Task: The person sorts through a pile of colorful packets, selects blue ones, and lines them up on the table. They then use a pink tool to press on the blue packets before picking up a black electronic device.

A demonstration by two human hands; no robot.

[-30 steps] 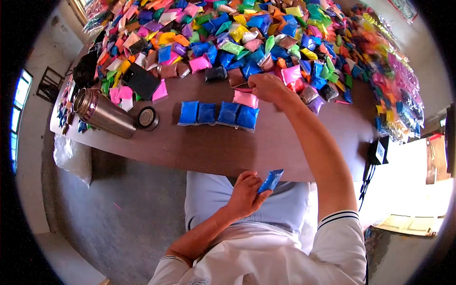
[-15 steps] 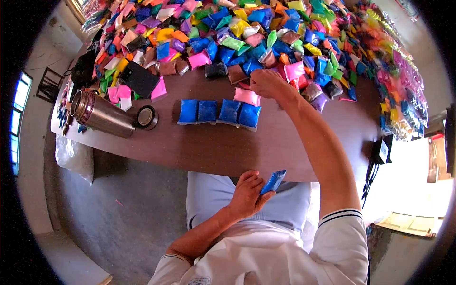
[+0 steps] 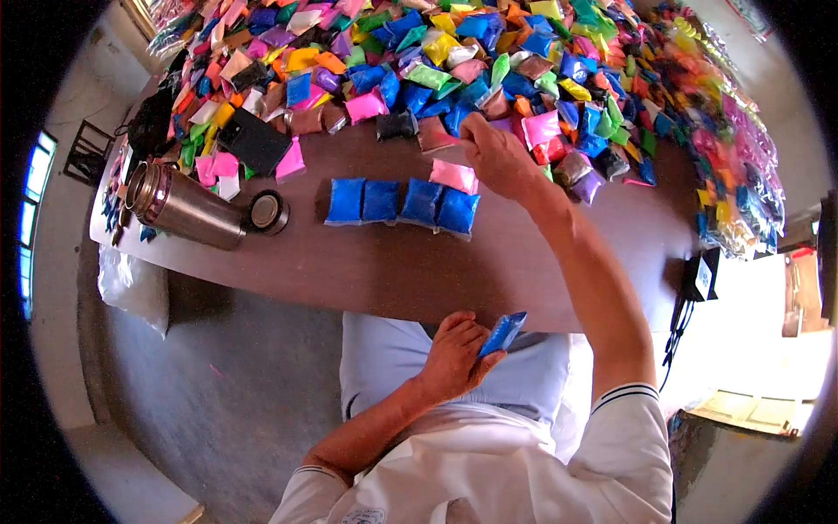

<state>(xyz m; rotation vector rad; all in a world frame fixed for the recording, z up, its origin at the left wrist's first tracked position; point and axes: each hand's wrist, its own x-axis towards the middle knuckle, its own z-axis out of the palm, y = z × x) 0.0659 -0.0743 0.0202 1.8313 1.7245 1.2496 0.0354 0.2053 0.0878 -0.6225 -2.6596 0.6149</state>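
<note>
A blue packet (image 3: 503, 334) is held in my left hand (image 3: 456, 356), between thumb and fingers, near the table's front edge. My right hand (image 3: 497, 155) reaches to the front of the heap of coloured packets (image 3: 428, 76), its fingers closed beside a brown packet (image 3: 434, 135). Whatever it holds is too small to make out. Just below it lies a pink packet (image 3: 455, 175), touching a row of blue packets (image 3: 380, 201) laid flat on the table (image 3: 367, 271).
On the left are a steel flask (image 3: 188, 208) lying on its side, its round lid (image 3: 267, 212) and a black phone-like object (image 3: 253, 142). Clear-wrapped packets (image 3: 742, 166) pile up at the right. A black box (image 3: 704, 272) with cables stands at the right edge.
My right hand has shifted slightly, and its wrist sits a little lower. My left hand still holds the blue packet in the same place. The view has tilted slightly.
</note>
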